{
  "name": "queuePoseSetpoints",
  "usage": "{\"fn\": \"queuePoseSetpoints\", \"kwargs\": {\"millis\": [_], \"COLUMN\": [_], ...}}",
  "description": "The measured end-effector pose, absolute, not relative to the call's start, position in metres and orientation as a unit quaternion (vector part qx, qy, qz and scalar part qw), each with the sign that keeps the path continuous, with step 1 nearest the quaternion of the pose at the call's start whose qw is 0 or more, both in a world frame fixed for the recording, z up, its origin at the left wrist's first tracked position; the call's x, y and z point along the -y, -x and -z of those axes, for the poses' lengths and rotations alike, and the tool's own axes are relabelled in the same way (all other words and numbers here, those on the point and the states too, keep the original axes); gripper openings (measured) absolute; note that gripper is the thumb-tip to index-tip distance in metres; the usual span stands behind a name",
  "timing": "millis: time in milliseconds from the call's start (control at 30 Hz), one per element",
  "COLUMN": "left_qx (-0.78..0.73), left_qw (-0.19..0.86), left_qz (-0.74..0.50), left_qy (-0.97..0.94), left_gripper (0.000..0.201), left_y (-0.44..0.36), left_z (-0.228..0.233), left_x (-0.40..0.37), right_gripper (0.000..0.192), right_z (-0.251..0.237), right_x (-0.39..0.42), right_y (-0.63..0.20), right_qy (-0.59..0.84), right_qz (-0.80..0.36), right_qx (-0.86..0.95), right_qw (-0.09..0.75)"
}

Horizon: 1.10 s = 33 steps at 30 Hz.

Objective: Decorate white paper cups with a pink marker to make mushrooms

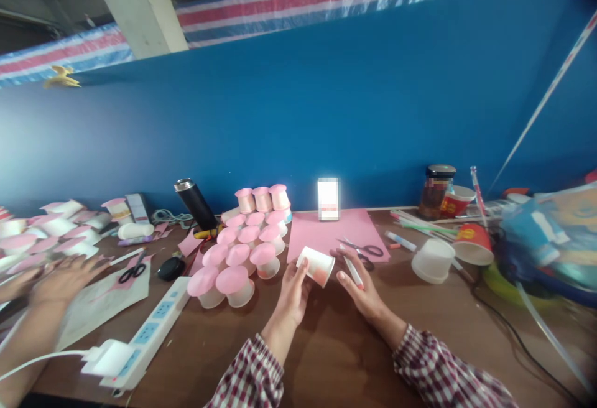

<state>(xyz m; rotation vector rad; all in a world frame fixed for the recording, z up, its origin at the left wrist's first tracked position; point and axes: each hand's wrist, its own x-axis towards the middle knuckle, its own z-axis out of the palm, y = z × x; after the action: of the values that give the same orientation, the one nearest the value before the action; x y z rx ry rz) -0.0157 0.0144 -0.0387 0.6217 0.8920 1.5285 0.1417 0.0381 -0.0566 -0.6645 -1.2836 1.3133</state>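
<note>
My left hand (pixel 293 290) holds a small white paper cup (pixel 316 265) tipped on its side above the brown table (pixel 326 358). My right hand (pixel 361 287) holds a slim white stick with a pink tip (pixel 353 271) close to the cup's right side. Just behind them lies a pink paper sheet (pixel 321 234) with scissors (pixel 366 249) on its near right corner. Left of my hands stand several upturned cups topped with pink paper discs (pixel 247 252).
A white power strip (pixel 144 333) lies at the left front. Another person's hands (pixel 56 277) rest on paper at far left, beside black scissors (pixel 133 270). A black flask (pixel 196 204), a phone (pixel 328 199), a jar (pixel 436 191), red cups (pixel 473 241), pens and cables are around.
</note>
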Motion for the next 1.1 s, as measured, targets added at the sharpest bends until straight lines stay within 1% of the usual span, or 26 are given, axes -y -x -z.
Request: {"fn": "queuePoseSetpoints", "kwargs": {"millis": [167,400,600,800,967,1100], "left_qx": [-0.367,-0.381,-0.397,-0.346,-0.317,-0.296], "left_qw": [0.608,0.620,0.624,0.635,0.655,0.675], "left_qz": [-0.660,-0.660,-0.652,-0.673,-0.668,-0.660], "left_qy": [-0.246,-0.187,-0.168,-0.154,-0.151,-0.145], "left_gripper": [0.037,0.036,0.037,0.031,0.029,0.024], "left_y": [0.019,0.024,0.027,0.030,0.031,0.029], "left_z": [0.047,0.052,0.054,0.056,0.058,0.057], "left_x": [-0.017,-0.019,-0.026,-0.034,-0.040,-0.047], "right_gripper": [0.042,0.043,0.041,0.028,0.028,0.029], "right_z": [0.065,0.067,0.068,0.076,0.079,0.078], "right_x": [-0.039,-0.041,-0.042,-0.053,-0.057,-0.061], "right_y": [-0.143,-0.144,-0.143,-0.138,-0.138,-0.141], "right_qy": [0.300,0.330,0.350,0.376,0.391,0.396], "right_qz": [-0.476,-0.376,-0.339,-0.299,-0.297,-0.254], "right_qx": [0.603,0.679,0.689,0.683,0.672,0.686], "right_qw": [0.565,0.537,0.536,0.550,0.554,0.554]}}
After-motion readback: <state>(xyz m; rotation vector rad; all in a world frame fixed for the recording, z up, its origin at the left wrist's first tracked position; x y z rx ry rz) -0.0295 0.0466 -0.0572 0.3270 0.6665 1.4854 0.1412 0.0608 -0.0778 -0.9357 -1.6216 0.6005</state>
